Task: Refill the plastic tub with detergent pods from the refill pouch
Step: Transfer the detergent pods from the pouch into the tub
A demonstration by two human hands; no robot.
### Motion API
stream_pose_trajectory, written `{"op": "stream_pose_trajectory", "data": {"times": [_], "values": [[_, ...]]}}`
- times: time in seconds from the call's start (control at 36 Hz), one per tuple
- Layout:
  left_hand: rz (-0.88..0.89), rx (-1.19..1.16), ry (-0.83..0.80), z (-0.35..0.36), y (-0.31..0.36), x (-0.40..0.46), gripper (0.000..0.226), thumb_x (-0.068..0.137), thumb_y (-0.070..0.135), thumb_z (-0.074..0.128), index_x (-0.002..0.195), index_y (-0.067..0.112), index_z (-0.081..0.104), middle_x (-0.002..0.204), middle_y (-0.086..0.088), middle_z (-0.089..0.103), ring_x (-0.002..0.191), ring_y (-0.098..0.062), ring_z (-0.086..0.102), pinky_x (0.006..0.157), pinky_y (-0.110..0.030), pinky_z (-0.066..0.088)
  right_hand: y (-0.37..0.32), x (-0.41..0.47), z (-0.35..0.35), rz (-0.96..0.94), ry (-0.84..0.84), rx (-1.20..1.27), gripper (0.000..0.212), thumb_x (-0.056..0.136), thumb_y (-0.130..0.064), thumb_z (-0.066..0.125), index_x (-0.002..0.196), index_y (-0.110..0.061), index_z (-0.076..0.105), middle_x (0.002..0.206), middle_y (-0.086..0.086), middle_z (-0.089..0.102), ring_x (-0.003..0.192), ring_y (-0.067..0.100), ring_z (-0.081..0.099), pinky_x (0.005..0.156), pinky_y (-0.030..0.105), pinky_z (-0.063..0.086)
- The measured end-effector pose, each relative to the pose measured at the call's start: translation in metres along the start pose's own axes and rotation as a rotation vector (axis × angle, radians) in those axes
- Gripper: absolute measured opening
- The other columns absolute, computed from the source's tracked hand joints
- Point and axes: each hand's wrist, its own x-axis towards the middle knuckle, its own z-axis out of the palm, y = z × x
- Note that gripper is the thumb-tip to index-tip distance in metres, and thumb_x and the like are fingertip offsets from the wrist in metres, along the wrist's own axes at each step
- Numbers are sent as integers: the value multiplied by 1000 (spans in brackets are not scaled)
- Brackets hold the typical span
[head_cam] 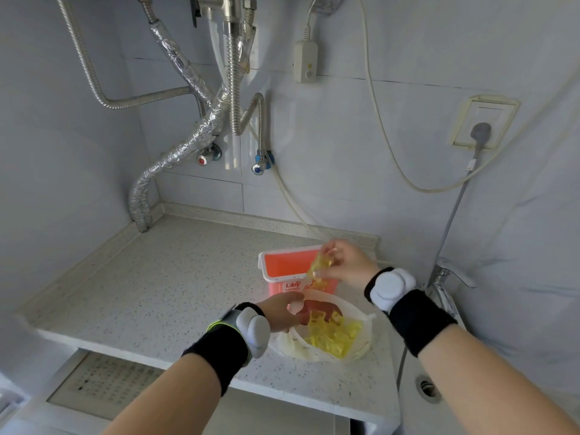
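An open pink plastic tub [284, 265] marked Liby stands on the speckled counter [175, 277]. Just in front of it lies the white refill pouch [361, 343], its mouth open, with several yellow detergent pods [332, 335] inside. My left hand [281, 310] grips the pouch's left rim and holds it open. My right hand [343, 263] hovers over the tub's right front corner and pinches a few yellow pods [320, 266].
A sink [439, 397] with a metal tap [448, 274] lies to the right of the counter. Hoses, foil-wrapped pipes and two valves [232, 158] hang on the back wall. A cable runs from a wall socket [481, 130] down toward the tap.
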Motion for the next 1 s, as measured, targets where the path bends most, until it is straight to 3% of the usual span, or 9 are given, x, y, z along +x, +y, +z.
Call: {"op": "stream_pose_trajectory", "data": {"times": [0.11,0.28,0.36,0.47,0.58,0.69,0.75,0.86,1.0], "values": [[-26,14,-7,0,-1,2,57,92,21,47,146,27,29,114,-5,51,83,-19,54,77,-24,44,-8,19,-7,27,202,-203,35,70,-15,78,92,-18,52,82,-8,55,69,10,54,58,24,40],[-18,-1,-11,-2,-3,0,56,92,21,48,145,27,31,137,-7,47,84,-19,55,80,-26,46,6,31,-4,113,102,-525,10,80,-18,64,84,-21,55,78,-8,55,79,17,54,53,20,35],[-13,-10,-14,0,-3,0,55,92,21,48,145,26,31,134,-6,47,84,-20,55,76,-25,47,9,30,-2,99,62,-583,13,83,-27,65,90,-17,68,92,-2,67,83,15,58,63,21,40],[-23,-16,-14,0,-4,2,55,92,19,48,145,24,32,111,-3,49,78,-17,54,63,-17,44,8,24,-7,35,79,-543,20,86,-28,62,94,-14,74,103,1,69,93,17,61,76,25,41],[-25,-4,-10,0,-3,2,57,91,20,48,145,25,31,113,-5,52,72,-12,53,66,-20,45,6,7,-12,-47,180,-388,19,87,-25,63,88,-9,74,80,-6,64,70,4,54,73,26,39],[-9,6,4,2,1,2,57,91,18,47,145,24,31,126,-7,51,70,-13,52,70,-23,45,7,-21,-5,69,-122,-303,22,84,-26,65,75,-7,72,66,-1,66,47,-1,50,54,13,41],[-2,20,10,3,2,2,57,91,19,47,145,23,31,135,-8,48,76,-17,54,76,-26,47,13,-30,3,107,-266,-414,24,82,-31,66,84,-8,73,78,2,70,58,5,56,52,10,41],[4,23,19,5,2,1,58,91,21,47,146,26,29,137,-8,48,83,-18,55,84,-29,48,30,-33,24,106,-400,-667,30,82,-18,67,112,-13,67,122,-1,63,98,11,57,78,16,38],[9,0,-9,7,-1,3,64,90,15,51,148,25,25,149,-6,32,80,-13,54,66,-15,48,42,-31,54,40,-524,-880,52,87,-18,61,137,-13,45,145,8,42,132,25,41,105,28,31]]}}
